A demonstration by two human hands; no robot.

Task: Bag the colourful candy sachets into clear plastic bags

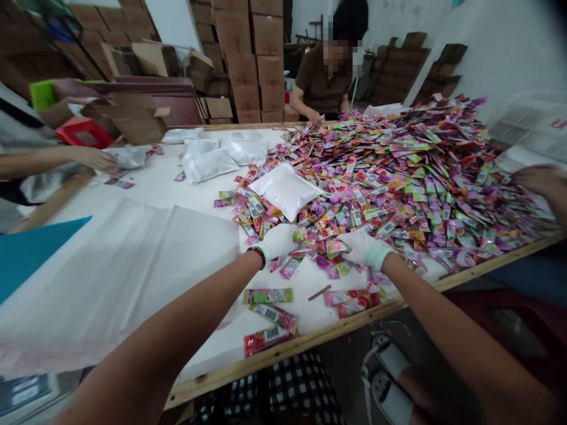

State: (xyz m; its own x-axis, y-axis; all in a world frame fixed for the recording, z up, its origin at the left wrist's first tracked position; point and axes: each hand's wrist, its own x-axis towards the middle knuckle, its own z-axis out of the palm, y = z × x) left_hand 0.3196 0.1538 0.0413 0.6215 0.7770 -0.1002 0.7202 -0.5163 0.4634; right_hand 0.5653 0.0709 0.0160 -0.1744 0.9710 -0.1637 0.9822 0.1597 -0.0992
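Note:
Both of my hands wear white gloves and work at the near edge of a large heap of small colourful sachets (381, 200). My left hand (279, 241) has its fingers closed on a green-and-pink sachet (300, 234). Opposite it, my right hand (361, 247) points left, its fingers pinched on a sachet (336, 245); the fingertips are partly hidden among the packets. Just beyond my hands, a filled white pouch (287, 190) lies on the heap. Closer to me, several loose sachets (268, 296) lie near the table's edge beside a thin brown strip (319, 293).
Stacked clear plastic bags (133, 260) cover the table's left side, with a teal sheet (39, 251) on them. Filled silvery pouches (208, 162) lie behind. A co-worker (330, 65) sits across; other people's hands reach in at left (95, 159) and right (543, 180). Cartons (243, 53) stand behind.

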